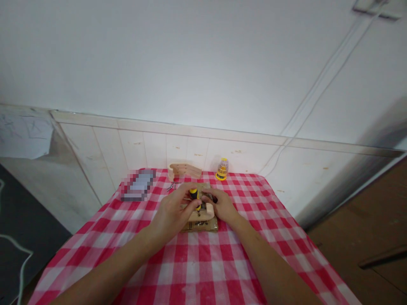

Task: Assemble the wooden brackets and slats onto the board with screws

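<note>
Wall (190, 76): white, paneled lower section, behind far edge of table. Table (197, 271): covered w/ red-and-white checked cloth.

L hand (173, 212): over table center, toward far edge; thumb & index finger pinch screwdriver (194, 194), blk/yel handle, tilted, above near wooden piece (203, 215). Other L fingers mostly hidden. R hand (224, 205): at R end of same piece; fingers bent, tips partly hidden; cannot tell if gripping or only resting.

Brown packet (203, 225): flat on table, ctr., under near wooden piece; dark printing visible. Pixelated flat item (140, 185): near far L corner of table; type cannot be confirmed. Near wooden piece: on packet, btwn hands, curved up at R end; dark spot on face. Far wooden piece (186, 170): standing near mid far edge, L end curved. Yellow container (222, 170): upright near far edge, R of far wooden piece; clear upper portion. Small metal items (171, 186): on cloth, btwn far wooden piece & L hand; details too small to ID.
</note>
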Demonstrator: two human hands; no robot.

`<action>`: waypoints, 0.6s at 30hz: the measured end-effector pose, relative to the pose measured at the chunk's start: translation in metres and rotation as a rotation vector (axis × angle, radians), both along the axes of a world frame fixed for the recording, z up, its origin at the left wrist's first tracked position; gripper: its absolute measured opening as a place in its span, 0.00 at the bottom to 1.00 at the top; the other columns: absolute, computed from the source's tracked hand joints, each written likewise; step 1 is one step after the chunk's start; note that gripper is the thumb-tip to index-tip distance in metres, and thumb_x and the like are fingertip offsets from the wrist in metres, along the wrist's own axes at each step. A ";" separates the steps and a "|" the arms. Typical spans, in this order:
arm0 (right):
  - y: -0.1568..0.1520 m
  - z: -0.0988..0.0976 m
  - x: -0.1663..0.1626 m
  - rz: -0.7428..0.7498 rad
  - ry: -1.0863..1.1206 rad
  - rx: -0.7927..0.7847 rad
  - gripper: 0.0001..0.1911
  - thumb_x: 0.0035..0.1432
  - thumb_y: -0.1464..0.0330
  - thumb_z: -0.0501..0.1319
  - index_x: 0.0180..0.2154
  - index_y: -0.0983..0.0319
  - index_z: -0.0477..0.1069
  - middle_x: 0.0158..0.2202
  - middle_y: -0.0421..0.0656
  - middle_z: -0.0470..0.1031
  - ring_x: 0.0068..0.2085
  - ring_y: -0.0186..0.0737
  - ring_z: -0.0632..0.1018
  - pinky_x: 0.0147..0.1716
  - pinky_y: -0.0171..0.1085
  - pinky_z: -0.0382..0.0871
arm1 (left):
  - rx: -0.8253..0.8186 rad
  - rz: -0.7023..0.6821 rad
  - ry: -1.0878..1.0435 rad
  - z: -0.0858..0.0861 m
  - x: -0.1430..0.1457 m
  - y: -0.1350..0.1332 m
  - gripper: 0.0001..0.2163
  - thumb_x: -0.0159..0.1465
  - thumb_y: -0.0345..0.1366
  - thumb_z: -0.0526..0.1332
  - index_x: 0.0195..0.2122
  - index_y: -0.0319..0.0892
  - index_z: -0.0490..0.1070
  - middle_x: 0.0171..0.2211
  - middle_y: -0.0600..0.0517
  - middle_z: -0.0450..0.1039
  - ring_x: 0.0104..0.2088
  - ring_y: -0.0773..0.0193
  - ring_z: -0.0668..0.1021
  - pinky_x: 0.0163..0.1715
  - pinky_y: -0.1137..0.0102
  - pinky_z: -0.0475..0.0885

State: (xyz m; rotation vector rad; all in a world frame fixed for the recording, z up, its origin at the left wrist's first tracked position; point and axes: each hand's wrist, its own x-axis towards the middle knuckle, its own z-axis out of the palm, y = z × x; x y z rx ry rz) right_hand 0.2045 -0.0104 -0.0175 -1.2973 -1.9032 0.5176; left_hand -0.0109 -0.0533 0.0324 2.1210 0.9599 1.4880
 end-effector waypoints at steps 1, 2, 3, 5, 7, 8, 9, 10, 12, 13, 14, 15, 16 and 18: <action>0.000 0.000 0.000 -0.001 -0.002 -0.001 0.19 0.65 0.55 0.62 0.50 0.57 0.81 0.48 0.49 0.84 0.46 0.52 0.83 0.48 0.49 0.75 | 0.007 0.016 0.006 0.000 0.000 0.000 0.12 0.65 0.33 0.65 0.50 0.49 0.71 0.41 0.54 0.80 0.35 0.64 0.84 0.37 0.70 0.82; 0.000 0.000 0.000 -0.001 -0.004 -0.002 0.19 0.65 0.55 0.62 0.50 0.58 0.81 0.47 0.49 0.84 0.46 0.52 0.83 0.48 0.49 0.76 | 0.018 0.034 0.009 0.000 0.000 -0.001 0.12 0.65 0.33 0.66 0.49 0.48 0.71 0.40 0.54 0.80 0.34 0.64 0.84 0.37 0.70 0.82; 0.000 0.000 0.000 0.001 -0.005 -0.003 0.19 0.66 0.56 0.62 0.50 0.58 0.81 0.47 0.50 0.84 0.46 0.52 0.83 0.48 0.49 0.76 | 0.031 0.055 0.008 0.000 0.000 -0.001 0.12 0.64 0.34 0.66 0.49 0.48 0.72 0.39 0.55 0.81 0.33 0.64 0.84 0.36 0.70 0.82; -0.001 0.001 -0.001 0.004 -0.005 -0.003 0.18 0.66 0.56 0.62 0.50 0.58 0.81 0.47 0.50 0.84 0.47 0.52 0.83 0.49 0.49 0.76 | 0.051 0.101 -0.005 -0.001 0.001 -0.001 0.13 0.63 0.34 0.67 0.48 0.48 0.72 0.37 0.55 0.81 0.31 0.64 0.84 0.34 0.71 0.81; -0.001 0.002 -0.001 0.007 -0.001 -0.002 0.18 0.66 0.56 0.62 0.50 0.58 0.81 0.48 0.49 0.84 0.47 0.52 0.83 0.49 0.49 0.76 | 0.063 0.134 -0.017 -0.001 0.001 -0.001 0.13 0.63 0.34 0.68 0.48 0.48 0.72 0.36 0.55 0.81 0.30 0.65 0.83 0.32 0.72 0.81; -0.001 0.002 -0.001 0.008 0.001 -0.003 0.18 0.66 0.56 0.62 0.50 0.57 0.81 0.48 0.49 0.84 0.47 0.51 0.83 0.49 0.49 0.76 | 0.068 0.145 -0.015 -0.002 0.001 -0.001 0.13 0.63 0.34 0.68 0.48 0.47 0.72 0.36 0.55 0.81 0.30 0.65 0.83 0.32 0.72 0.81; -0.001 0.002 -0.001 0.011 0.004 -0.004 0.18 0.66 0.56 0.62 0.50 0.57 0.81 0.48 0.48 0.84 0.47 0.51 0.83 0.49 0.49 0.76 | 0.073 0.153 -0.007 -0.002 0.001 -0.001 0.13 0.63 0.34 0.68 0.48 0.47 0.72 0.36 0.55 0.81 0.30 0.65 0.83 0.32 0.72 0.81; -0.001 0.001 -0.001 0.013 0.006 -0.005 0.18 0.66 0.56 0.62 0.50 0.57 0.81 0.48 0.48 0.84 0.47 0.51 0.83 0.49 0.49 0.76 | 0.080 0.158 0.001 -0.003 0.002 -0.001 0.13 0.63 0.34 0.68 0.48 0.47 0.72 0.36 0.55 0.81 0.30 0.65 0.83 0.32 0.72 0.81; 0.000 0.001 0.000 0.015 0.013 -0.007 0.17 0.66 0.56 0.62 0.50 0.57 0.81 0.48 0.48 0.84 0.47 0.51 0.83 0.49 0.49 0.76 | 0.096 0.162 0.006 -0.004 0.002 -0.002 0.13 0.63 0.33 0.67 0.49 0.47 0.72 0.36 0.55 0.81 0.30 0.65 0.83 0.32 0.72 0.81; 0.000 0.000 0.000 0.016 0.018 -0.007 0.18 0.66 0.56 0.62 0.50 0.57 0.81 0.48 0.48 0.84 0.47 0.51 0.83 0.49 0.49 0.76 | 0.105 0.159 0.000 -0.005 0.002 -0.002 0.13 0.63 0.33 0.67 0.49 0.48 0.72 0.37 0.54 0.81 0.30 0.65 0.83 0.32 0.72 0.81; 0.000 0.000 0.000 0.018 0.024 -0.008 0.18 0.65 0.56 0.62 0.50 0.57 0.81 0.48 0.48 0.84 0.47 0.51 0.83 0.49 0.49 0.76 | 0.119 0.152 -0.012 -0.006 0.003 -0.002 0.13 0.64 0.33 0.67 0.49 0.48 0.72 0.38 0.54 0.81 0.31 0.65 0.83 0.33 0.72 0.81; 0.000 0.000 0.000 0.024 0.030 -0.009 0.18 0.65 0.56 0.62 0.50 0.57 0.81 0.48 0.48 0.84 0.47 0.51 0.83 0.49 0.48 0.76 | 0.136 0.137 -0.021 -0.007 0.003 -0.002 0.13 0.64 0.32 0.67 0.50 0.47 0.72 0.39 0.53 0.81 0.32 0.65 0.84 0.34 0.72 0.82; 0.000 0.000 0.000 0.034 0.036 -0.010 0.17 0.65 0.57 0.62 0.51 0.57 0.81 0.48 0.48 0.84 0.47 0.51 0.83 0.49 0.48 0.76 | 0.156 0.119 -0.026 -0.007 0.004 -0.002 0.13 0.64 0.32 0.66 0.50 0.47 0.72 0.40 0.53 0.82 0.33 0.64 0.84 0.35 0.71 0.82; 0.000 0.000 0.001 0.058 0.048 -0.014 0.17 0.65 0.57 0.63 0.51 0.56 0.80 0.48 0.46 0.84 0.47 0.49 0.83 0.48 0.46 0.77 | 0.193 0.076 -0.012 -0.008 0.004 -0.003 0.13 0.65 0.31 0.65 0.50 0.47 0.72 0.41 0.51 0.82 0.35 0.63 0.85 0.37 0.70 0.82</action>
